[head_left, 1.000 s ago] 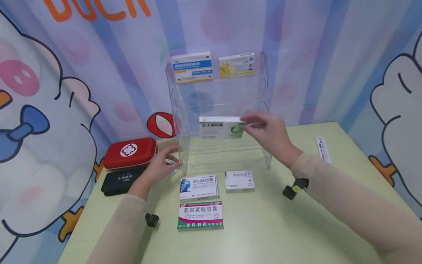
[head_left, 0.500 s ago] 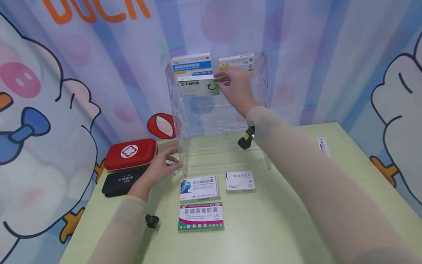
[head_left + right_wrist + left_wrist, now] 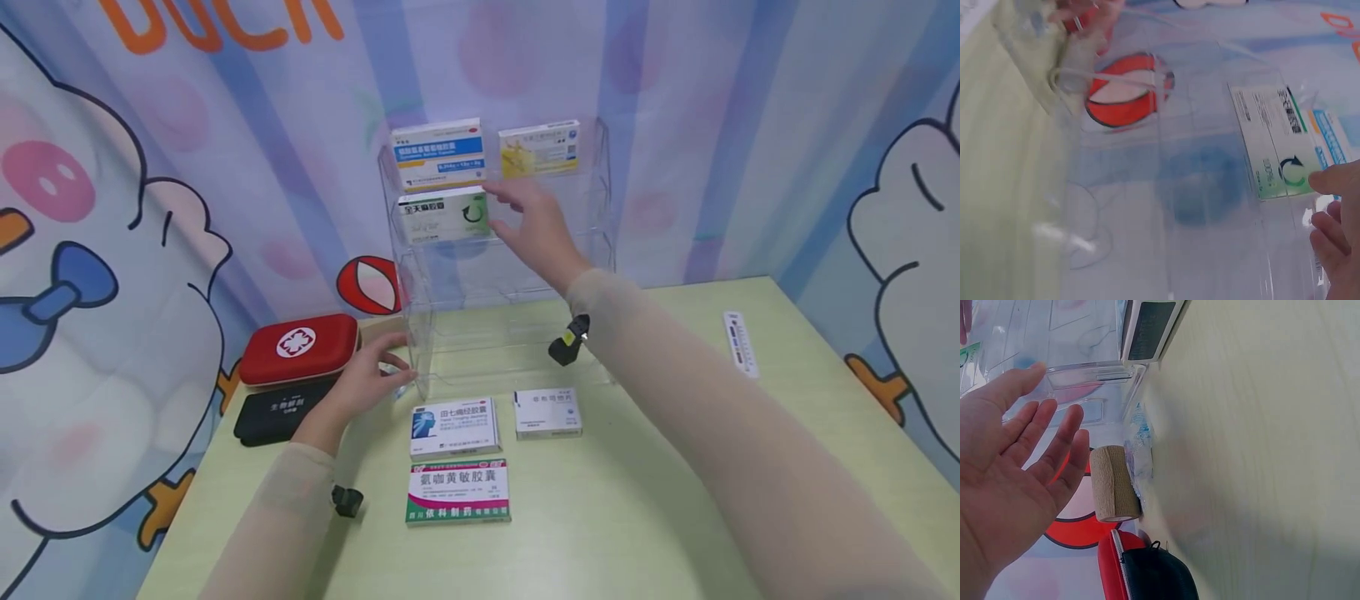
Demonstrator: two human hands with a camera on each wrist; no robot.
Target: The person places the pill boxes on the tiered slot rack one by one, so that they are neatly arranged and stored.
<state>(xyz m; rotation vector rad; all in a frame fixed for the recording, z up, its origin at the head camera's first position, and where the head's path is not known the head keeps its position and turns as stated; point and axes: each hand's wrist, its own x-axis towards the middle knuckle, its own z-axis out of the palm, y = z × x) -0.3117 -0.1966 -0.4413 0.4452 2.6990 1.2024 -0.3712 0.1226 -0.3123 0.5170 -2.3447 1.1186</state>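
A green-and-white medicine box stands on the second shelf of a clear acrylic rack. My right hand is just right of it with its fingers extended, one fingertip touching the box's right end. My left hand rests flat and open against the rack's lower left corner. On the top shelf stand a blue-and-white box and a yellow box.
Three medicine boxes lie on the green table before the rack. A red first-aid case and a black case sit at left, beside a tan bandage roll. A white strip lies far right.
My right hand lifted the green-and-white box from low in front of the rack up to the second shelf, set it there and loosened its grip. The left hand stayed put.
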